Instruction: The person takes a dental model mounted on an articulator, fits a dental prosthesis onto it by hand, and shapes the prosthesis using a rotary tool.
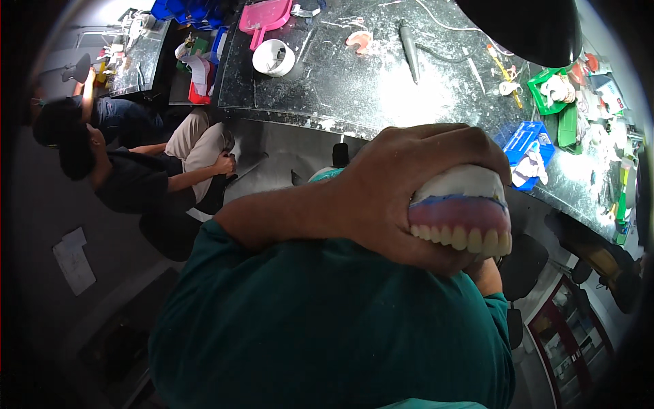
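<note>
My left hand (402, 184) is raised in front of my chest, closed around a denture on a plaster cast. The denture (458, 221) has a pink gum base and a row of cream-coloured teeth turned toward the right and down. Above the pink base sits the white plaster cast (462, 180), with a blue line along the seam between them. My fingers wrap over the top and far side, and the thumb lies below the teeth. Of my right arm only a bit of forearm (486, 276) shows below the denture; the right hand itself is hidden.
Beyond my hand stretches a dark, dusty workbench (327, 88). On it lie a white tub (274, 57), a pink dustpan (264, 17), a handpiece (409, 49), a pink dental piece (360, 41) and a blue bin (528, 153). A black lamp hangs upper right. Other people sit at left.
</note>
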The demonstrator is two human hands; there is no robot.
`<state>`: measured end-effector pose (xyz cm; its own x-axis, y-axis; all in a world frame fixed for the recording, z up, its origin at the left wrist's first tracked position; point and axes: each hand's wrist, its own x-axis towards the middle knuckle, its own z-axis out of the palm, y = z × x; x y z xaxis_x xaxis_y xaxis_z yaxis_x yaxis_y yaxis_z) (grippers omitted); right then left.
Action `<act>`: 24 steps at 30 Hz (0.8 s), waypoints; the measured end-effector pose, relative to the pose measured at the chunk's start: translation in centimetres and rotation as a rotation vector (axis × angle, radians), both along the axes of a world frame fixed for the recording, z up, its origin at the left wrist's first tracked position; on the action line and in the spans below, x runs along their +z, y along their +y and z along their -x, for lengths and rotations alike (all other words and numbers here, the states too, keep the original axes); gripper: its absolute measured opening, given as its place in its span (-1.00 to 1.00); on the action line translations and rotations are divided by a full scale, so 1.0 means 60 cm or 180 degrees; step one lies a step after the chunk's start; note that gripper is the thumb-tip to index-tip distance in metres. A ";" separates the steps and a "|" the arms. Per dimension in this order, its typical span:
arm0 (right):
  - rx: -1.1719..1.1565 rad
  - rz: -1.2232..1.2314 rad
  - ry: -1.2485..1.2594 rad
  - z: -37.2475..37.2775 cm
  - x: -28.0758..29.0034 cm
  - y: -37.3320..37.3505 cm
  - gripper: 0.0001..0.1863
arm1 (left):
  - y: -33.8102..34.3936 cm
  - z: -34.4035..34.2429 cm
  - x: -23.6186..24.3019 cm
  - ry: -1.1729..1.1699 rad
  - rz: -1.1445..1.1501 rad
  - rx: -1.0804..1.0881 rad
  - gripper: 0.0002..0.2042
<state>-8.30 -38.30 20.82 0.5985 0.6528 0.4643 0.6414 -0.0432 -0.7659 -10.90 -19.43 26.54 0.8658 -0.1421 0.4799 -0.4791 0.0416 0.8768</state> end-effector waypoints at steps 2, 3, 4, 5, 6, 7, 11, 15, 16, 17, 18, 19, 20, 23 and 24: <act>0.0187 -0.0075 0.0922 0.002 -0.006 0.000 -0.33 | -0.002 0.002 0.008 0.0019 -0.0069 0.0075 -0.45; 0.0294 -0.0175 0.1563 0.005 -0.010 0.002 -0.32 | -0.003 0.004 0.010 0.0038 -0.0144 0.0155 -0.44; 0.0423 -0.0370 0.2370 0.007 -0.018 0.002 -0.31 | -0.005 0.005 0.011 0.0032 -0.0133 0.0159 -0.44; 0.0509 -0.0602 0.3206 0.011 -0.025 0.004 -0.30 | -0.007 0.006 0.011 0.0018 -0.0207 0.0262 -0.44; 0.0682 -0.0882 0.3960 0.015 -0.033 0.004 -0.28 | -0.008 0.008 0.012 0.0003 -0.0280 0.0366 -0.44; 0.0836 -0.1236 0.4707 0.021 -0.042 0.004 -0.27 | -0.012 0.009 0.012 -0.0008 -0.0260 0.0368 -0.44; 0.1126 -0.2154 0.6440 0.048 -0.072 -0.006 -0.23 | 0.002 0.014 0.037 0.0413 -0.0620 0.0305 -0.39; 0.1108 -0.2365 0.6906 0.065 -0.097 -0.022 -0.19 | 0.006 0.016 0.042 0.0458 -0.1049 0.0195 -0.34; 0.1177 -0.2442 0.7163 0.067 -0.102 -0.030 -0.15 | 0.006 0.016 0.041 0.0457 -0.1039 0.0198 -0.34; 0.1248 -0.2519 0.7421 0.069 -0.108 -0.036 -0.12 | 0.006 0.017 0.040 0.0485 -0.1025 0.0209 -0.33; 0.1225 -0.2499 0.7421 0.071 -0.112 -0.040 -0.12 | 0.008 0.017 0.041 0.0510 -0.0996 0.0222 -0.33; 0.1310 -0.2320 0.7345 0.075 -0.122 -0.044 -0.09 | 0.008 0.017 0.042 0.0511 -0.0995 0.0229 -0.33; 0.1398 -0.2140 0.7267 0.079 -0.138 -0.048 -0.07 | 0.009 0.016 0.044 0.0479 -0.1001 0.0231 -0.33; 0.4288 -0.1980 1.2753 0.109 -0.334 -0.066 0.03 | 0.006 0.016 0.049 0.0439 -0.0993 0.0170 -0.34; 0.4357 -0.2041 1.2707 0.096 -0.325 -0.052 0.03 | 0.005 0.015 0.043 0.0447 -0.0996 0.0123 -0.35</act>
